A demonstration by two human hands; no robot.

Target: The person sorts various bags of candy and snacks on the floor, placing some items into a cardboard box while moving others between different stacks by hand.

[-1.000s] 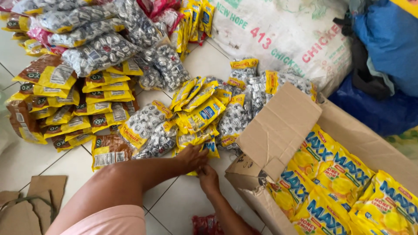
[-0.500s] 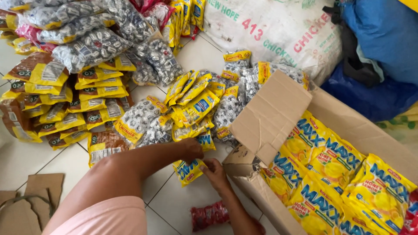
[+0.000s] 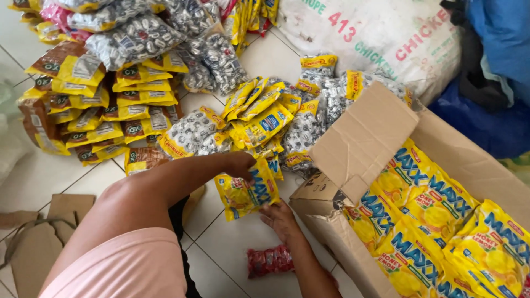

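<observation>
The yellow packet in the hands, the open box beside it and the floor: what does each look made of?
Yellow packet: thin glossy plastic film, going by its sheen and crinkles. It is gripped by the left hand and right hand. Open box: matte brown corrugated cardboard, with creased flaps and a torn corner. Floor: smooth pale tiles, probably glazed ceramic, with visible grout lines.

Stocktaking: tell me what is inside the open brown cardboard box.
The open brown cardboard box holds yellow candy packets with blue lettering, packed tight across its top. Whatever lies beneath them is covered, as is the box's bottom.
</observation>
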